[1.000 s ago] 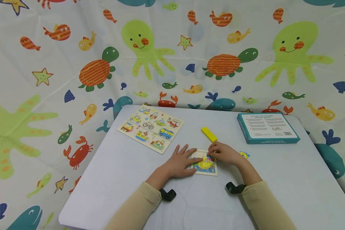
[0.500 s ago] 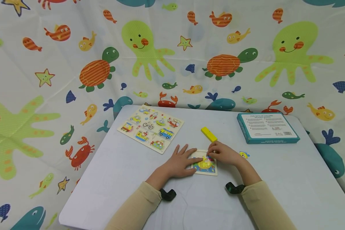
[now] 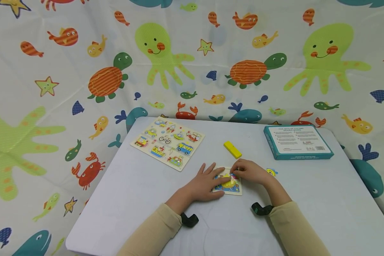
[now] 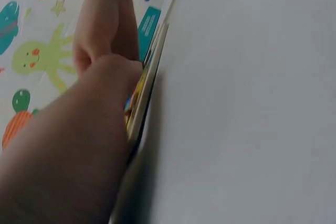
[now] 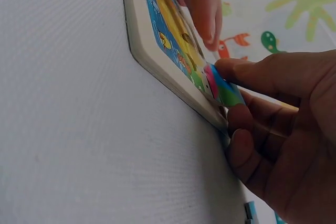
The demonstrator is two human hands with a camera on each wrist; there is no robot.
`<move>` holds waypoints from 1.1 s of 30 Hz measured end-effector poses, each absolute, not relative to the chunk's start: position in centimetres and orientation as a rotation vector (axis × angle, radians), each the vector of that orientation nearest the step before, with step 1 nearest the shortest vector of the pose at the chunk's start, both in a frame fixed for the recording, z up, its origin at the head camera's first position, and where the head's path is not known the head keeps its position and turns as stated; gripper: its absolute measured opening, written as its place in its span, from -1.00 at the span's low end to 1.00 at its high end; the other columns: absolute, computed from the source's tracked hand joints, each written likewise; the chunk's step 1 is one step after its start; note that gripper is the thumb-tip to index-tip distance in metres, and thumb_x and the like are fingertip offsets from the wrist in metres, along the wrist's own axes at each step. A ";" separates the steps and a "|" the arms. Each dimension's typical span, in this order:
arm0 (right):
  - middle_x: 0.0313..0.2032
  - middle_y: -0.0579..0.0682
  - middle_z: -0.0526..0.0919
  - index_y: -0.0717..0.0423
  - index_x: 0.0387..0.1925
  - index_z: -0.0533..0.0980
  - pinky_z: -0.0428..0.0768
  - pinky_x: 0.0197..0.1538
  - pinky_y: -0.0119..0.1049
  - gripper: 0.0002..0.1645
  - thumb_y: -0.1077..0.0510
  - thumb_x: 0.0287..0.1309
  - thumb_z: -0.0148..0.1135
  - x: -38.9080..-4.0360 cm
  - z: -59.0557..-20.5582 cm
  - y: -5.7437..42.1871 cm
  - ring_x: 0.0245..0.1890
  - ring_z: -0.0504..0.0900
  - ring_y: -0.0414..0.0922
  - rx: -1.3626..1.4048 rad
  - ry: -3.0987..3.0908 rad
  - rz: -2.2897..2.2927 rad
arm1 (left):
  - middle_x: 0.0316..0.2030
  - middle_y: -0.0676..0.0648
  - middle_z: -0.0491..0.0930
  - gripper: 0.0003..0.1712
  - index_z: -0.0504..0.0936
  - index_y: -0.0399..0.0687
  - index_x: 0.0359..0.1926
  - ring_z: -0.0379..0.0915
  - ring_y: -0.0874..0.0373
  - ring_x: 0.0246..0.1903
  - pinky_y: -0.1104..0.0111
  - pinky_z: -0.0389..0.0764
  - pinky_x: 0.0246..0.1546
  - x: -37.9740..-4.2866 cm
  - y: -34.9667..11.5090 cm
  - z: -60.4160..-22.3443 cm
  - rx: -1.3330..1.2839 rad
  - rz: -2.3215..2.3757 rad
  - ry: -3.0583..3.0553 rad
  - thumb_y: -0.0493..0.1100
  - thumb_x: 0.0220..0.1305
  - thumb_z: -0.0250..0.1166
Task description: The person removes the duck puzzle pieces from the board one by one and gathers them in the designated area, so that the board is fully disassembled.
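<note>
1 small pink-blue-green puzzle pc. [image 5: 226, 90] pinched in R hand [image 3: 248, 171], at far R corner of square cream-framed puzzle board [image 5: 170, 74]; L hand [image 3: 206, 184] spread, fingers across board; just beyond, oblong yellow block [image 3: 232, 149] on white desk [image 3: 230, 227].

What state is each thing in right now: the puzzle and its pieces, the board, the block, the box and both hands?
Small puzzle: on the table, partly filled
Held piece: pinched, tilted at the puzzle's edge
Left hand: fingers spread, reaching across the puzzle
Right hand: pinching the held piece
Loose piece: lying picture up
Yellow block: lying flat
Vehicle board: flat, picture side up
Teal box: closed, lying flat
</note>
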State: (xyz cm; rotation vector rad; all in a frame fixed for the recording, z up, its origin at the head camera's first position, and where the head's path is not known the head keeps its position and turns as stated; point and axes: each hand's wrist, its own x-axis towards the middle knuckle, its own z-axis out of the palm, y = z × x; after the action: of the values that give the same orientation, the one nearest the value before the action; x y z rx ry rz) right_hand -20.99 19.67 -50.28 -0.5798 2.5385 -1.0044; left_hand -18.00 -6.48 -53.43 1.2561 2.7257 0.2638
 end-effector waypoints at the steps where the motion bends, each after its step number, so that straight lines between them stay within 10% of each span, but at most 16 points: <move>1: -0.15 -0.14 0.64 -0.14 -0.22 0.65 0.52 -0.01 -0.22 -0.86 0.13 0.35 0.18 -21.0 -50.3 19.7 -0.14 0.49 -0.12 -0.580 2.541 -1.002 | 0.58 0.13 -0.12 -0.32 -0.05 0.75 0.47 -0.36 -0.12 0.57 -0.26 -0.24 0.48 -17.9 -6.2 -53.4 1.260 0.254 2.724 0.49 0.38 -0.20; 33: -0.28 -0.03 0.57 -0.09 -0.02 0.56 0.56 -0.25 -0.27 -0.78 0.06 0.31 0.24 -21.3 -49.6 20.3 -0.35 0.53 -0.07 -0.419 2.551 -1.116 | 0.58 0.10 -0.10 -0.29 -0.08 0.76 0.47 -0.33 -0.16 0.57 -0.29 -0.17 0.46 -17.2 -5.3 -53.3 1.223 0.098 2.780 0.56 0.33 -0.26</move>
State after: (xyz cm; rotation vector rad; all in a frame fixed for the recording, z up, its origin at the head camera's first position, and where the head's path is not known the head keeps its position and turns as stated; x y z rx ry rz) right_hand -21.27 20.31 -49.63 -0.4194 2.5513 -1.1155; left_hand -17.23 -5.31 -53.32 1.2234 2.7798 0.0983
